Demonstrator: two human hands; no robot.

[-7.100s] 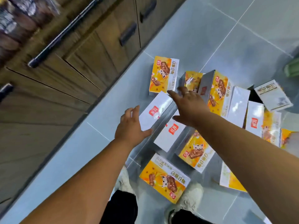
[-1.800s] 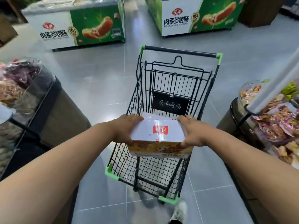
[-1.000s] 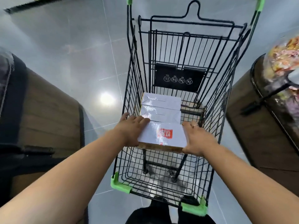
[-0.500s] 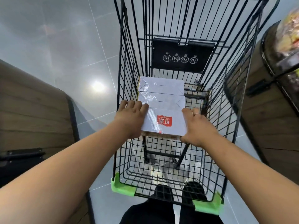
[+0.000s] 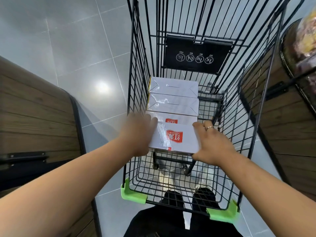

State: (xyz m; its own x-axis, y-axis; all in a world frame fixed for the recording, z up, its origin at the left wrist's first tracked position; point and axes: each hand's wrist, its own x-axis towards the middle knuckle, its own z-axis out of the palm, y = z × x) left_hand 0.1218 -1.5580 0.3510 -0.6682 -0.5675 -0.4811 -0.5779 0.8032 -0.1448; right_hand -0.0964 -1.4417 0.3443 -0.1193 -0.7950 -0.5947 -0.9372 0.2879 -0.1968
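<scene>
Head view, straight down into the black wire shopping cart with green corner bumpers [image 5: 135,69]. Holding what, and where?

Holding a white shrink-wrapped cardboard box with a red logo [image 5: 172,139], low inside the cart, at the near end of a row. Clamped end to end: left hand [image 5: 136,134] on the left end, right hand [image 5: 213,144] on the right end.

Fingers?

Right: held together, nearly straight, flat against the end panel, fingertips [image 5: 195,124] at the far top corner, thumb tucked at the near corner. Left: smeared by motion, so cannot tell spread or curled; only pressed to the left end.

Already seated?

Cannot tell. Far edge overlapping the third white box with a red logo [image 5: 171,118]; beyond that, two plain white wrapped boxes [image 5: 172,88], packed tight against the left wall of the cart.

How to finish well?

Probably by lowering level, then sliding far until flush with the third box and hard against the left wall, matching the row. Better to press inward evenly, given slippery film. Worth minding the right knuckles and the ring [image 5: 209,128] near the wire on the right. Then easing both palms outward and up, without dragging the box along.

Anything else close?

A wood-panelled counter with black trim [image 5: 37,108] left of the cart, well apart from the box; grey tiled floor [image 5: 77,40] beyond.
</scene>
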